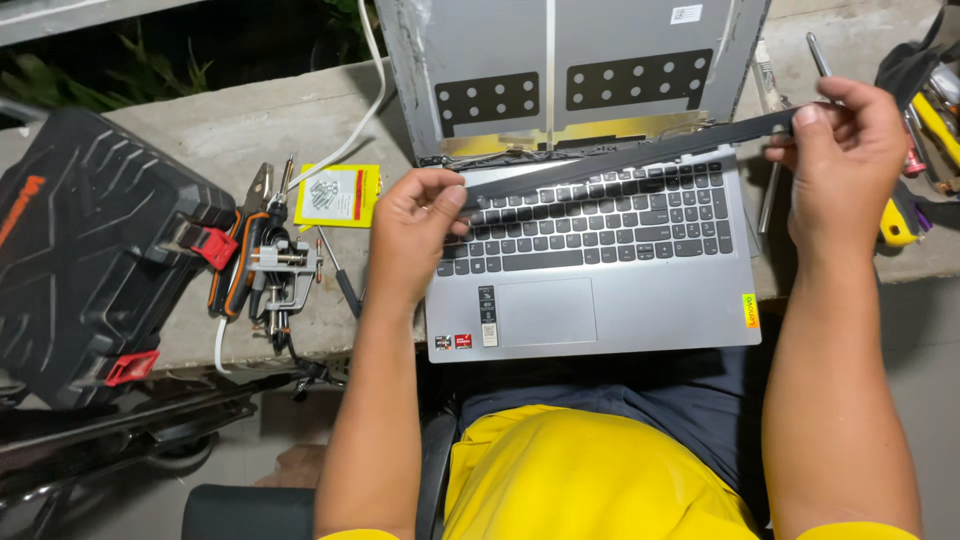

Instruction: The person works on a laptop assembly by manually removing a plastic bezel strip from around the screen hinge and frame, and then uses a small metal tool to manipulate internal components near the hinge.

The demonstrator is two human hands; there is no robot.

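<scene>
Bezel strip point(640, 152), long, dark and thin, runs from centre frame up toward the upper right, above the laptop point(600, 300) keyboard; left hand point(415, 225) pinches its lower end, right hand point(845, 150) pinches its raised end; beyond, the bare screen back point(570, 60).

Single head-worn view, looking steeply down from just above the lap. Close on the open laptop point(600, 250) at the concrete bench point(250, 130) edge (forearms entering from below). No second view to share with.
</scene>
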